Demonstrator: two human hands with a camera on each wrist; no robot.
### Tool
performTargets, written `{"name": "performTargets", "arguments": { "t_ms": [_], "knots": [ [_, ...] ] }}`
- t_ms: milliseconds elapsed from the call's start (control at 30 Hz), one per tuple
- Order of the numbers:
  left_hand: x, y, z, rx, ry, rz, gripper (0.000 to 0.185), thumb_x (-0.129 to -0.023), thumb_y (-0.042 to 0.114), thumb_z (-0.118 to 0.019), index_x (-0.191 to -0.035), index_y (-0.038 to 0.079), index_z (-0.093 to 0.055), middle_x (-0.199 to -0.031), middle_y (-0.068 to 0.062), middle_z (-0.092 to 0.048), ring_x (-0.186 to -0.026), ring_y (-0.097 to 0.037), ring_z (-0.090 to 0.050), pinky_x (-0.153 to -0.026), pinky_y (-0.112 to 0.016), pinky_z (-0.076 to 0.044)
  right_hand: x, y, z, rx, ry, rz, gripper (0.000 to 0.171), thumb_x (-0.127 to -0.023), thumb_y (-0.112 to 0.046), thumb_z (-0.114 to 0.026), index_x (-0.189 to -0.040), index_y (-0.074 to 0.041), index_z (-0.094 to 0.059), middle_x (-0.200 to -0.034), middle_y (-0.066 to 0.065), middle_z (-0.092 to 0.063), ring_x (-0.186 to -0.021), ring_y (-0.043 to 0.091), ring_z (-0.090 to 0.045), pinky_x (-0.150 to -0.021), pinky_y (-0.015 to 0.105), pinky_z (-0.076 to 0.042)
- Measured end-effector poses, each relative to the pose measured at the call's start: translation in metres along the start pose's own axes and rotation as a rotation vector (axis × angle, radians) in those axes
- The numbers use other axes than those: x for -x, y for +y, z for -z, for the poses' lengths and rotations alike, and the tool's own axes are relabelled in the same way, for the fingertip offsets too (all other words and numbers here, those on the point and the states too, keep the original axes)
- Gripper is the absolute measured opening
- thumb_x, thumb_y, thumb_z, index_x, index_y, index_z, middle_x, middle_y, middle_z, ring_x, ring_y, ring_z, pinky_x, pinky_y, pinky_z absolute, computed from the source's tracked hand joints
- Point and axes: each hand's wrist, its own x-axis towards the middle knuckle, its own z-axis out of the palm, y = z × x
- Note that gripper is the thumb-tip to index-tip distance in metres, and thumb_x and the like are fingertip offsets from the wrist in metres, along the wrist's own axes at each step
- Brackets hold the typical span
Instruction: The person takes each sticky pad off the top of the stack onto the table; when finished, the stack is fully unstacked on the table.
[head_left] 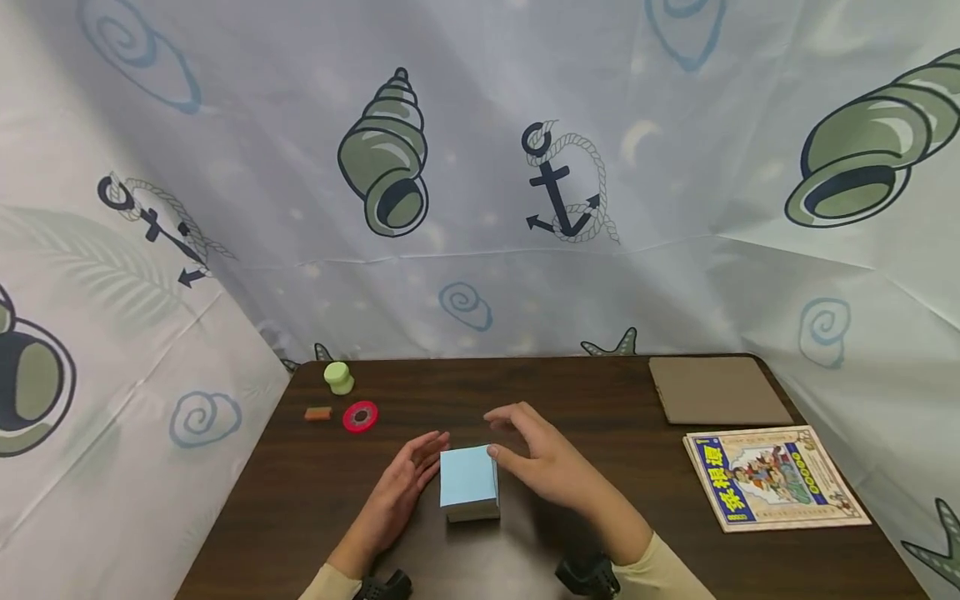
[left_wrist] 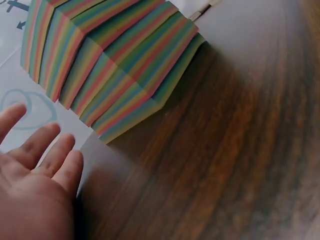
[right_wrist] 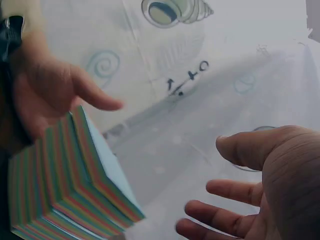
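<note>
A cube-shaped block of notepaper [head_left: 468, 483] with a light blue top and rainbow-striped sides [left_wrist: 110, 60] [right_wrist: 65, 185] stands on the dark wooden table [head_left: 615, 467]. My left hand [head_left: 408, 479] lies just left of it, fingers straight, palm toward the block [left_wrist: 40, 165]. My right hand [head_left: 536, 458] hovers at the block's right side, fingers loosely spread [right_wrist: 235, 210], the thumb close to the top right corner. Neither hand grips the block.
At the table's far left sit a small green cap-shaped object [head_left: 339, 377], a red ring [head_left: 361, 417] and a small orange-brown block [head_left: 318, 413]. A brown board [head_left: 716, 390] and a colourful booklet [head_left: 776, 477] lie at right. A nautical-print curtain [head_left: 480, 183] surrounds the table.
</note>
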Motion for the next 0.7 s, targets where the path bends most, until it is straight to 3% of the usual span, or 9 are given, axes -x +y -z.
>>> {"name": "performTargets", "arguments": {
  "t_ms": [100, 200, 367, 567, 700],
  "knots": [
    [-0.001, -0.002, -0.002, -0.127, -0.039, 0.021, 0.058, -0.121, 0.028, -0.032, -0.17, -0.001, -0.021, -0.176, -0.034, -0.02, -0.167, -0.026, -0.027, -0.128, -0.023, -0.032, -0.002, 0.003, -0.007, -0.039, -0.059, -0.029, 0.043, -0.109, -0.044, -0.067, -0.148, -0.028, -0.057, -0.131, -0.001, -0.061, -0.124, 0.022, -0.062, -0.105, 0.045, -0.055],
    [-0.004, -0.001, -0.002, -0.209, -0.089, 0.022, 0.071, -0.116, 0.037, -0.053, -0.17, 0.001, -0.025, -0.176, -0.031, -0.024, -0.166, -0.017, -0.029, -0.127, -0.019, -0.03, -0.006, 0.007, -0.012, -0.011, -0.097, -0.03, 0.043, -0.108, -0.047, -0.068, -0.146, -0.028, -0.059, -0.121, 0.001, -0.061, -0.11, 0.02, -0.061, -0.093, 0.034, -0.054],
    [-0.008, 0.005, -0.003, -0.208, -0.131, 0.027, 0.097, -0.098, 0.035, -0.083, -0.17, 0.002, -0.026, -0.177, -0.025, -0.027, -0.163, -0.01, -0.033, -0.127, -0.017, -0.027, -0.007, 0.008, -0.017, 0.017, -0.125, -0.01, 0.048, -0.104, -0.05, -0.072, -0.144, -0.025, -0.062, -0.112, 0.0, -0.057, -0.089, 0.012, -0.057, -0.077, 0.025, -0.05],
    [-0.007, 0.003, -0.006, -0.284, -0.102, 0.055, 0.098, -0.089, 0.005, -0.09, -0.168, 0.004, -0.032, -0.171, -0.015, -0.041, -0.154, -0.011, -0.043, -0.123, -0.017, -0.032, -0.006, 0.012, -0.022, 0.101, -0.153, -0.02, 0.066, -0.095, -0.052, -0.083, -0.149, -0.021, -0.06, -0.108, -0.002, -0.055, -0.087, 0.013, -0.057, -0.075, 0.023, -0.048],
    [-0.006, 0.002, -0.008, -0.35, -0.052, 0.089, 0.091, -0.089, -0.001, -0.088, -0.165, 0.01, -0.038, -0.164, -0.01, -0.049, -0.147, -0.011, -0.049, -0.119, -0.017, -0.036, -0.008, 0.017, -0.025, 0.157, -0.167, -0.014, 0.071, -0.091, -0.049, -0.088, -0.151, -0.025, -0.059, -0.108, -0.005, -0.055, -0.093, 0.018, -0.06, -0.08, 0.023, -0.049]
  ]
}}
